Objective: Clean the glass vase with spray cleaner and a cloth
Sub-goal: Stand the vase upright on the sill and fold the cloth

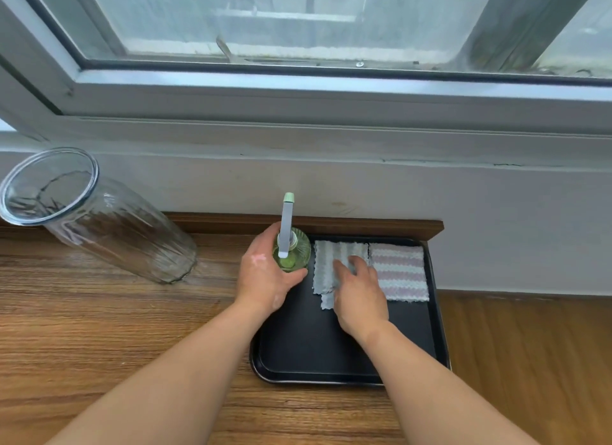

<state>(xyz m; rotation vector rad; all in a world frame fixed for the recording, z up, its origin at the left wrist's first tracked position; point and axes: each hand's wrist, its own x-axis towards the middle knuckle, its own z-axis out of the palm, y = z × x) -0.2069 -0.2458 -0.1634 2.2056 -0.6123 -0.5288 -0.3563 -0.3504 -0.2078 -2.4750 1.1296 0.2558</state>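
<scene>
Vase (pixel 109 223) one; left hand (pixel 265 279) grips one spray bottle (pixel 293 252), right hand (pixel 359 295) presses one of two cloths (pixel 326 256) (pixel 399 271).

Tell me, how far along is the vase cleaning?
Barely begun. Done: nothing visible; the vase stands on the table, apart from both hands. In hand: the left hand grips the spray bottle, and the right hand is on the grey cloth in the tray. Left: spraying the vase and wiping it.
</scene>
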